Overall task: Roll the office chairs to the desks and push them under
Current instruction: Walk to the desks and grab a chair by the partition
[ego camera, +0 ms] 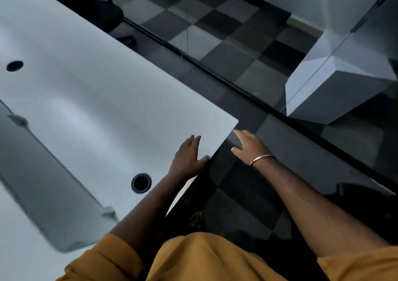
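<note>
Neither hand holds anything: the left hand (189, 159) lies flat with straight fingers on the white desk (90, 100) near its corner, thumb at the edge, while the right hand (247, 146), fingers loosely spread and a metal bangle (261, 159) on the wrist, hovers just past that corner over the checkered floor (215, 33). One dark office chair (103, 16) stands at the desk's far side, its seat partly under the top. Two round cable holes, the nearer cable hole (141, 182) close to the left forearm, pierce the desktop.

Your white desk (90, 100) runs diagonally, two cable holes showing; a black office chair (103, 14) sits tucked at its far edge.
</note>
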{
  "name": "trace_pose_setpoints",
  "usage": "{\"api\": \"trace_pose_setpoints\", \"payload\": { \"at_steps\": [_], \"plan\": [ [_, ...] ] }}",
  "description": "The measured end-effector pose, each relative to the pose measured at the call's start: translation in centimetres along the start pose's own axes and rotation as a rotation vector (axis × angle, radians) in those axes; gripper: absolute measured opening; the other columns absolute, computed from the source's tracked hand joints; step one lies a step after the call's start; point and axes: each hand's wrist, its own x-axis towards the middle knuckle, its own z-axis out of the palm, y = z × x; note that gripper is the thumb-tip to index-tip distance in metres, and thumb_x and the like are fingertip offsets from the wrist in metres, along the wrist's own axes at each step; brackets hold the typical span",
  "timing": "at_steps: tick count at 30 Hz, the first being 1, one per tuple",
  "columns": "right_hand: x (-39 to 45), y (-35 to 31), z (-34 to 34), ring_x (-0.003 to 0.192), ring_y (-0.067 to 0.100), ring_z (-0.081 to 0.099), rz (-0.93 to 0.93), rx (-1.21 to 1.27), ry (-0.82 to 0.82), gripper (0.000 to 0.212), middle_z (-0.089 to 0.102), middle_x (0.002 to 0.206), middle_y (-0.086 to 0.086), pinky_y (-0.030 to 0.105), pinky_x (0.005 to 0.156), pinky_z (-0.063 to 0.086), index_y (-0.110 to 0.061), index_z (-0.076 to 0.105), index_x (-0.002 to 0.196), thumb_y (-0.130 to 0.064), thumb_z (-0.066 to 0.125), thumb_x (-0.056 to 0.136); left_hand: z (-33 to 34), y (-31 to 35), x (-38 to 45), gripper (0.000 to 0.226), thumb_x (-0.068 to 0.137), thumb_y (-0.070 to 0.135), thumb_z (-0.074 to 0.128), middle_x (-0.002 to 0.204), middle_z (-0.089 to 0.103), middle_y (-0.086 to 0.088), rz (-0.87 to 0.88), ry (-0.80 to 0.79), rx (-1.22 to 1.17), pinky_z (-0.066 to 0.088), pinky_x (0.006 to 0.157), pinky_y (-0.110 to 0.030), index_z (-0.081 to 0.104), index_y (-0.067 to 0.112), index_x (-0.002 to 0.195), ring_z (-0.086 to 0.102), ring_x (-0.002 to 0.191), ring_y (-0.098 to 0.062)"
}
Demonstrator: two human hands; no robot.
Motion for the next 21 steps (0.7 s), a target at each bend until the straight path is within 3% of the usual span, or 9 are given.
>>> {"api": "trace_pose_setpoints", "payload": {
  "at_steps": [4,12,21],
  "plan": [
    [7.8,2.2,-3.9,0.135,0.035,0.047,-0.048,-0.032,0.007,0.066,0.049,0.148,0.014,0.047,0.110,0.042,-0.013,0.043,0.154,-0.022,0.067,0.093,-0.7,1.1,6.7,0.078,0.100,0.041,0.064,0.172,0.022,-0.009,-0.033,0.039,-0.005,0.024,0.126,-0.043,0.027,0.017,0.164,0.017,0.159,-0.024],
    [26.1,9.1,-10.1,0.138,0.034,0.045,-0.221,-0.161,-0.121,0.072,0.046,0.154,0.012,0.046,0.110,0.041,-0.016,0.035,0.159,-0.030,0.065,0.095,0.3,5.5,22.9,0.078,0.098,0.047,0.062,0.167,0.035,-0.010,-0.162,0.151,-0.030,0.034,0.122,-0.048,0.031,0.015,0.162,0.032,0.153,-0.028],
    [42.6,10.9,-18.7,0.137,0.034,0.046,-0.481,-0.296,-0.263,0.075,0.048,0.152,0.011,0.047,0.108,0.043,-0.020,0.031,0.161,-0.030,0.064,0.094,0.0,11.5,35.8,0.077,0.098,0.034,0.068,0.166,0.033,-0.014,-0.359,0.282,-0.160,0.029,0.124,-0.039,0.031,0.010,0.162,0.031,0.154,-0.028]
  ]
}}
